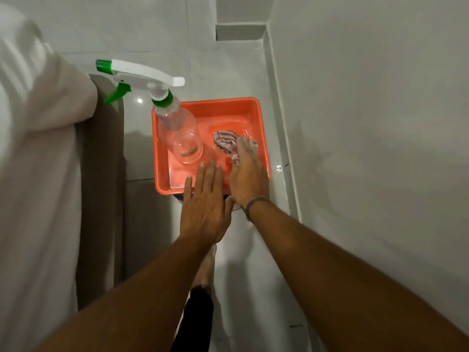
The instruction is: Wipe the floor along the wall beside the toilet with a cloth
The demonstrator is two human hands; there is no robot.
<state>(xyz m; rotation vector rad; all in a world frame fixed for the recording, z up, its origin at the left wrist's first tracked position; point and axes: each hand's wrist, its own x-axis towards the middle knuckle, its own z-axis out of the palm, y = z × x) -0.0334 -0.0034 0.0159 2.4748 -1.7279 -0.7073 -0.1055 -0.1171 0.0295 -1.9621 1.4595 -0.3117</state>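
While right hand (247, 171) covers cloth (225, 143) in tub (162, 179), grip unclear; left hand (205, 201) released, flat.

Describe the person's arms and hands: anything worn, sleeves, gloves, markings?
Both forearms are bare, with no sleeves in view. No gloves on the left hand or the right hand. The right wrist carries a thin dark band. The left wrist shows nothing worn. No rings or markings that I can make out.
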